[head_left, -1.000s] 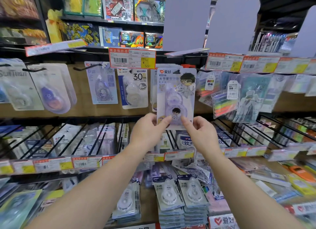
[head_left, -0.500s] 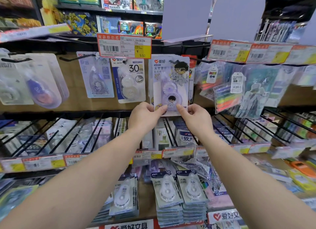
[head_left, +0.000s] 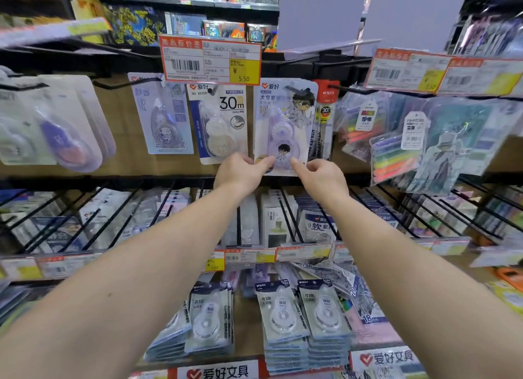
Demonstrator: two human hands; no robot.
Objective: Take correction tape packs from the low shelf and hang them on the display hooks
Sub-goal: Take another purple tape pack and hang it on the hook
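A lilac correction tape pack (head_left: 284,124) with a cartoon boy printed on it hangs upright against the display wall, its top at a black hook (head_left: 297,89). My left hand (head_left: 240,172) pinches its lower left corner. My right hand (head_left: 319,177) pinches its lower right corner. Down on the low shelf lie stacks of white correction tape packs (head_left: 283,310), with another stack (head_left: 208,316) to their left.
A "30m" tape pack (head_left: 219,121) and a blue tape pack (head_left: 165,115) hang left of the held one. An orange price tag (head_left: 210,59) juts out above. Highlighter packs (head_left: 396,155) hang on the right. Black wire dividers (head_left: 285,217) fill the middle shelf.
Both hands have lifted the lilac pack up and away from me, against the display wall, so that its top now sits at the hook.
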